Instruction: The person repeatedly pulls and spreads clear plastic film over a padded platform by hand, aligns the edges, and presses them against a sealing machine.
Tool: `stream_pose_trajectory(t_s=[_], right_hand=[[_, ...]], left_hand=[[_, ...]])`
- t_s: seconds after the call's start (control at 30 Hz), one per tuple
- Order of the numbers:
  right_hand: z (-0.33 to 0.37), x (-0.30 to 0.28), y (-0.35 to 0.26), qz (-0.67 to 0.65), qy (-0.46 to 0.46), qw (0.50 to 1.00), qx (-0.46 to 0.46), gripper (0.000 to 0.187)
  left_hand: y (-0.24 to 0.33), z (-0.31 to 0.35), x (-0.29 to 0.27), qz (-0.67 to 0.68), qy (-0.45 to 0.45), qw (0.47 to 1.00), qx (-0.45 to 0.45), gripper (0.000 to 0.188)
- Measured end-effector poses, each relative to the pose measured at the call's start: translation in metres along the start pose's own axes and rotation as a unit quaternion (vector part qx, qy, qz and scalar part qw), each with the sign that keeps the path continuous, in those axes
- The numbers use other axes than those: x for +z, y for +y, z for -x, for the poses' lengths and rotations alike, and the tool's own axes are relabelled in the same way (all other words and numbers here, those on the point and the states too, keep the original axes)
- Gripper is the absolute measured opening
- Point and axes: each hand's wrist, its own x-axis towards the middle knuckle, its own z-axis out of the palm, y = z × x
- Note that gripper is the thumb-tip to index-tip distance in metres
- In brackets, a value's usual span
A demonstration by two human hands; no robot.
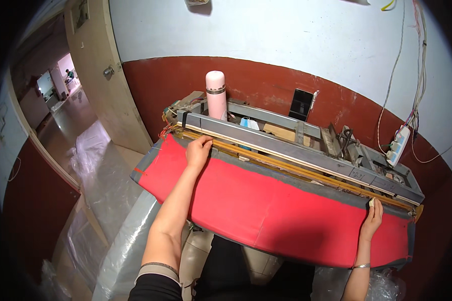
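A long padded panel with a red cloth cover (236, 200) and grey edging slopes toward me along the front of a metal machine frame (266, 143). Yellow-brown strips (266, 162) run lengthwise between panel and frame. My left hand (198, 152) is at the left part of these strips, fingers curled and pinched; whatever they grip is hidden. At the right end, my right hand (371, 220) rests over the panel's far edge. Its fingers and thumb close around a small pale piece (371, 202) beside the strips.
A pink thermos (216, 98) stands behind the frame, with a dark phone (301, 104) leaning on the wall. A white power strip (398, 145) with cables hangs at right. Clear plastic sheeting (98, 165) lies at left near an open door (98, 65).
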Motion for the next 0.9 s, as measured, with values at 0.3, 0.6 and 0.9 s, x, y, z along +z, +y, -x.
stream_pose_trajectory(t_s=[0.3,0.6,0.9], right_hand=[[0.0,-0.002,0.003,-0.001,0.018,1.0,0.019,0.026],[-0.002,-0.001,0.004,-0.003,0.013,1.0,0.024,0.026],[0.0,0.003,-0.002,0.008,0.009,1.0,0.02,0.026]], left_hand=[[0.004,-0.011,0.001,-0.097,-0.021,0.995,0.017,0.015],[-0.034,-0.004,-0.011,0.188,0.073,0.976,-0.078,0.011],[0.006,-0.002,0.003,-0.019,0.026,0.999,-0.039,0.019]])
